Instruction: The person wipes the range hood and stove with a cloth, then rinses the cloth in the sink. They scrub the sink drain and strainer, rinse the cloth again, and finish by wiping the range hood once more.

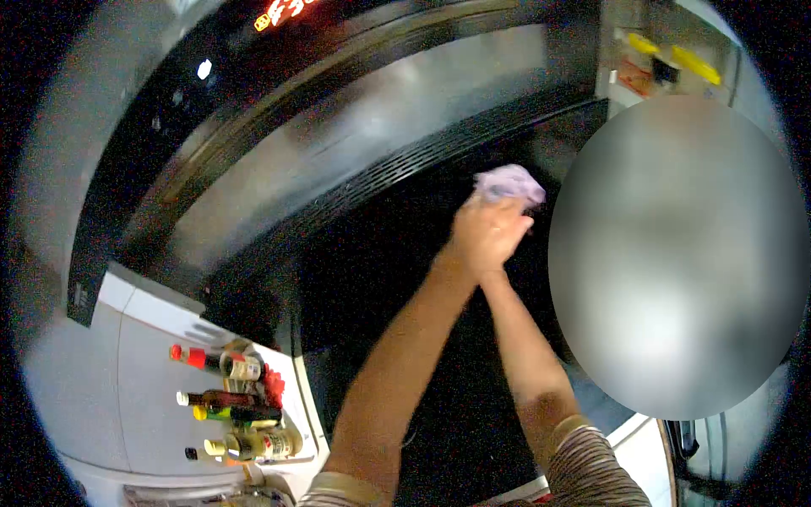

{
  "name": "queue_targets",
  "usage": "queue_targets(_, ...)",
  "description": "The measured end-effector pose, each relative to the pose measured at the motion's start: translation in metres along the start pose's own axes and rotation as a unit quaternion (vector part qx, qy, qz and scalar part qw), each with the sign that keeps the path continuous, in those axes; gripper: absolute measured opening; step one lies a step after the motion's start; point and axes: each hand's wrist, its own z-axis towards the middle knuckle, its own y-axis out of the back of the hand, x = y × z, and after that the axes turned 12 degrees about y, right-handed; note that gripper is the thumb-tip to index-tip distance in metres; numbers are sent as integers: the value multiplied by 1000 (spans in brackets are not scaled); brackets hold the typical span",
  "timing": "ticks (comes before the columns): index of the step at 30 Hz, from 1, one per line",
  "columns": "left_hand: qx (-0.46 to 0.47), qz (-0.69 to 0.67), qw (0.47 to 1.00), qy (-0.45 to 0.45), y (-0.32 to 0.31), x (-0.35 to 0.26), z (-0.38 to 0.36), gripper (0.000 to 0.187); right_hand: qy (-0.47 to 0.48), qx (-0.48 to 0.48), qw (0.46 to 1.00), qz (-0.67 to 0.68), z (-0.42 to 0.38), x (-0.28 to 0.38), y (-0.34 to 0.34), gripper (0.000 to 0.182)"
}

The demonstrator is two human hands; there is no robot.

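Observation:
A crumpled pale purple cloth (510, 183) sticks out past the fingers of my hands, against the black glass panel. My left hand (484, 230) is closed on the cloth and lies over the other hand. Coming in from the right, my right hand (498, 264) meets it at the wrist, its fingers mostly hidden. Both arms are stretched out over the dark panel (380, 296).
Above the panel runs a vented dark hood (405, 160) with a lit orange display (283, 12). Several sauce bottles (241, 414) stand on a white ledge (314, 422) at the lower left. A blurred oval covers the right side.

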Motion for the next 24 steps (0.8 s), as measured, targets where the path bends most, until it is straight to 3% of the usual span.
queue_targets(2, 60, 5, 996, 71, -15, -4, -27, 25, 39, 144, 979, 139, -11, -10, 20, 23)
queue_targets(5, 152, 83, 981, 91, -14, 11, -87, 24, 81, 377, 878, 283, -44, -48, 14, 25)
queue_targets(6, 276, 118, 942, 153, -35, 32, -123, 21, 181, 253, 850, 426, -87, -59, -32, 27)
queue_targets(7, 245, 41, 955, 161, 2, 24, -126, 22, 298, 145, 776, 537, -129, -71, -77, 29)
queue_targets(8, 214, -36, 962, 162, 40, 17, -127, 24, 258, 88, 700, 659, -144, -84, -79, 28)
queue_targets(10, 220, -41, 948, 224, 90, 16, -138, 25, 414, 109, 708, 562, -123, -103, -57, 26)
queue_targets(11, 333, 24, 894, 299, 72, 40, -162, 26, 476, 110, 707, 511, -113, -105, -48, 17)
queue_targets(12, 439, 87, 817, 365, 57, 53, -182, 26, 508, 156, 720, 446, -109, -105, -47, 21)
queue_targets(14, 380, 66, 789, 479, 44, 51, -204, 28, 529, 200, 693, 448, -114, -101, -60, 27)
queue_targets(16, 337, 86, 790, 504, 35, 42, -217, 29, 585, 180, 689, 389, -133, -109, -79, 31)
queue_targets(17, 326, 114, 809, 476, 29, 33, -221, 30, 611, 169, 685, 359, -139, -115, -82, 32)
queue_targets(19, 246, 116, 865, 422, 9, 14, -234, 32, 632, 260, 653, 327, -138, -132, -75, 34)
queue_targets(21, 328, 98, 833, 435, 21, -18, -217, 33, 666, 289, 614, 310, -133, -152, -65, 35)
queue_targets(24, 268, 104, 846, 449, 12, -63, -223, 35, 602, 433, 608, 284, -133, -183, -66, 35)
